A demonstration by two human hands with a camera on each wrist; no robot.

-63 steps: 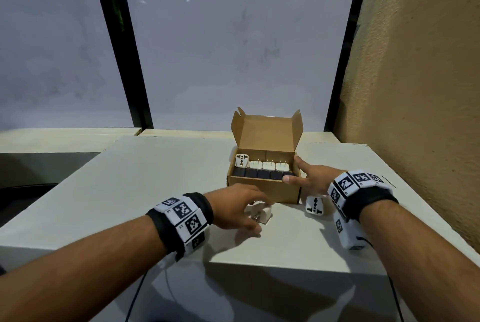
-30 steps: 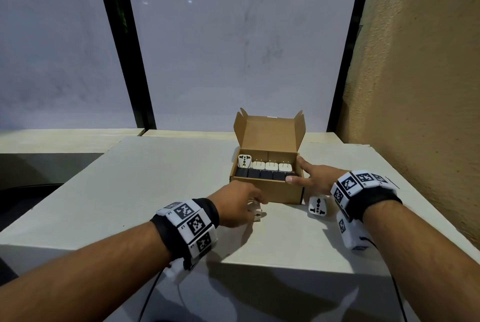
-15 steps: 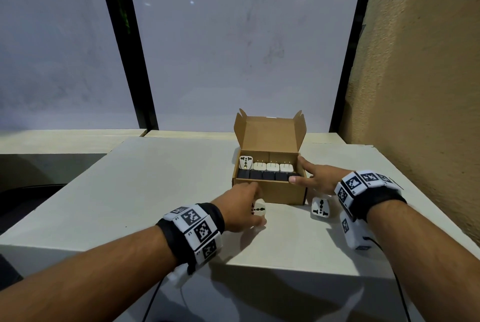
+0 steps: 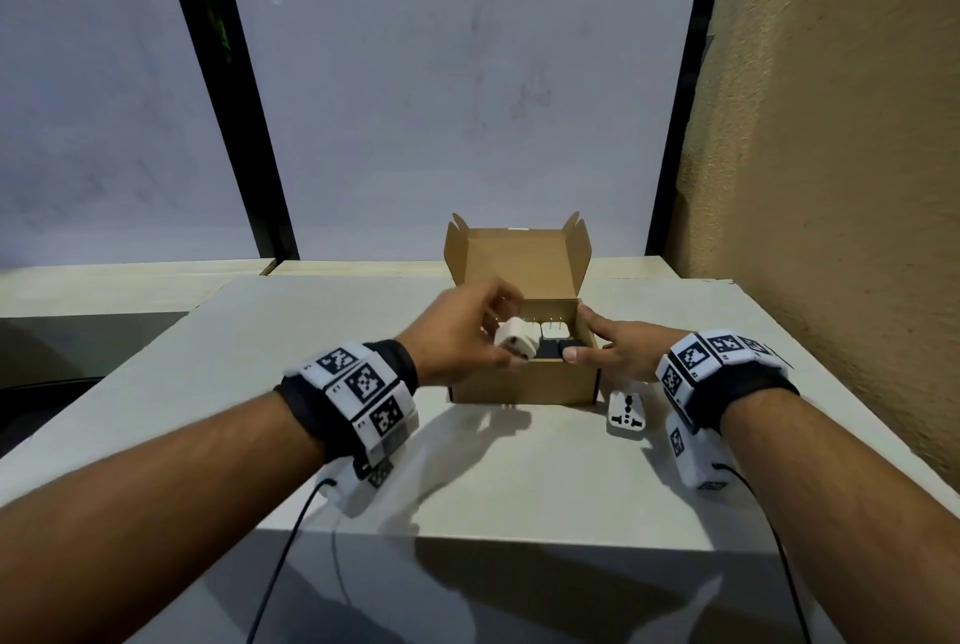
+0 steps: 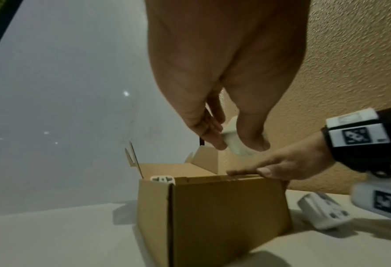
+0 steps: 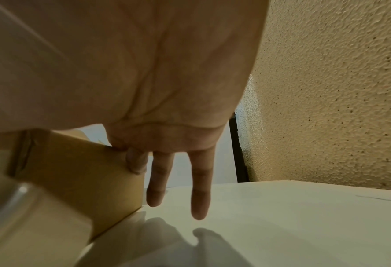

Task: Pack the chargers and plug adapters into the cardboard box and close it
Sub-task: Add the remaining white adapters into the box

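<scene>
An open cardboard box (image 4: 524, 383) stands on the white table, its lid flap upright at the back. Inside it I see white chargers (image 4: 555, 330) behind black ones (image 4: 571, 347). My left hand (image 4: 498, 326) pinches a white plug adapter (image 4: 514, 339) just above the box's front left part; the left wrist view shows this adapter (image 5: 233, 142) between thumb and fingers. My right hand (image 4: 597, 342) rests on the box's front right corner, thumb on the front rim, fingers (image 6: 158, 180) straight down along the right wall. A second white adapter (image 4: 627, 414) lies on the table beside the box, under my right wrist.
A rough tan wall (image 4: 831, 175) rises close on the right. Grey window panes with black frames stand behind the table (image 4: 311, 331). Thin black cables hang from both wrist units over the table's front edge. A lower ledge lies to the left.
My left hand has picked the white adapter up off the table in front of the box and raised it to the box's opening. The right hand has stayed on the box's corner.
</scene>
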